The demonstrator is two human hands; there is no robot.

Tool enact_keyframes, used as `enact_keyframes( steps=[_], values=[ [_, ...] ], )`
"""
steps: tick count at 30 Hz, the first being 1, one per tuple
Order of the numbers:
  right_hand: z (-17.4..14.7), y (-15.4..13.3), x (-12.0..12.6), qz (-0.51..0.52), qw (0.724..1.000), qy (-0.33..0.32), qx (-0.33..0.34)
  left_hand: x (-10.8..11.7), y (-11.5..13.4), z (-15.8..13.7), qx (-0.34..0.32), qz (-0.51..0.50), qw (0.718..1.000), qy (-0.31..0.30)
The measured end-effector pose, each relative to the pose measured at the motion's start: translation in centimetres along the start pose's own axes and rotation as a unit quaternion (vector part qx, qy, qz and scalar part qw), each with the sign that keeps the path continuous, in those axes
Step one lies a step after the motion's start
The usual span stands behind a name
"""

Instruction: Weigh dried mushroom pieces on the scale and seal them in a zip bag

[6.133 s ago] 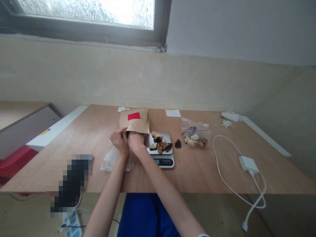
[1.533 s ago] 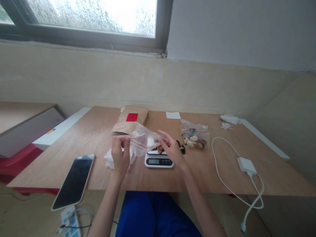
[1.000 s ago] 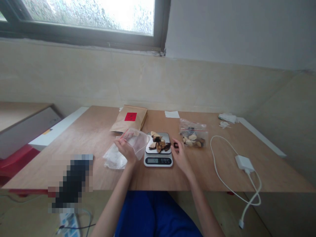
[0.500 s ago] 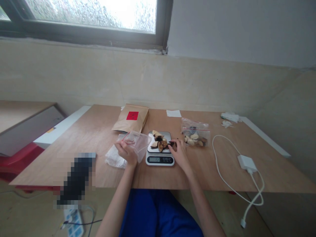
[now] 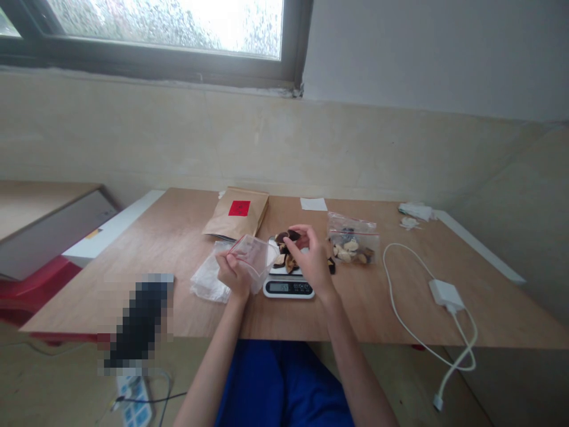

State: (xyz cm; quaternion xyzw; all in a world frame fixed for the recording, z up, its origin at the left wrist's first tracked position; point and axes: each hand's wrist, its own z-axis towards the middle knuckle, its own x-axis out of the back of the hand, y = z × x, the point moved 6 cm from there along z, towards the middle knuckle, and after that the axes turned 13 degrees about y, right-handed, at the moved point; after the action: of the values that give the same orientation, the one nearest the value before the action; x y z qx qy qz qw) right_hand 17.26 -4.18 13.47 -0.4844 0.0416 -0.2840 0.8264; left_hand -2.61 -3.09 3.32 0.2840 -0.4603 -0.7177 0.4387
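My left hand point(image 5: 233, 274) pinches a clear zip bag with a red seal line point(image 5: 254, 255), its mouth end beside the scale. A white kitchen scale point(image 5: 288, 288) stands in front of me, its small display lit with figures too blurred to read surely. Cream and dark-brown dried slices point(image 5: 284, 261) are heaped on its plate. Above the heap, my right hand point(image 5: 311, 256) closes thumb and fingers on a dark dried slice point(image 5: 288, 236). Another dark slice point(image 5: 331, 265) shows at the plate's right edge, partly hidden by the hand.
More clear bags point(image 5: 208, 279) lie under my left hand. A filled zip bag of slices point(image 5: 353, 246) is right of the scale. Behind are a brown paper bag with a red label point(image 5: 233, 216) and a white paper point(image 5: 313, 204). A white adapter point(image 5: 444, 293) trails cables at right.
My right hand has moved left and away from me, from the plate's right edge to above the heap, with a dark slice. My left hand has shifted slightly right with the zip bag.
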Motion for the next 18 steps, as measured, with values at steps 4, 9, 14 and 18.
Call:
enact_keyframes(
  steps=[4, 9, 14, 18],
  values=[
    [-0.8, -1.9, -2.9, 0.021, 0.991, -0.119, 0.051, -0.2, 0.0, 0.0, -0.006, 0.017, 1.0, -0.018],
    [-1.4, 0.4, -1.9, -0.002, 0.993, -0.11, 0.031, 0.0, 0.2, 0.0, -0.018, 0.043, 0.999, -0.015],
    [-2.6, 4.3, -0.4, -0.116, 0.989, -0.072, 0.046, 0.0, 0.3, 0.0, -0.016, 0.038, 0.999, -0.012],
    [-3.8, 6.4, -0.7, -0.21, 0.974, -0.062, 0.063, 0.1, 0.4, 0.1, -0.028, 0.019, 0.999, 0.012]
  ],
)
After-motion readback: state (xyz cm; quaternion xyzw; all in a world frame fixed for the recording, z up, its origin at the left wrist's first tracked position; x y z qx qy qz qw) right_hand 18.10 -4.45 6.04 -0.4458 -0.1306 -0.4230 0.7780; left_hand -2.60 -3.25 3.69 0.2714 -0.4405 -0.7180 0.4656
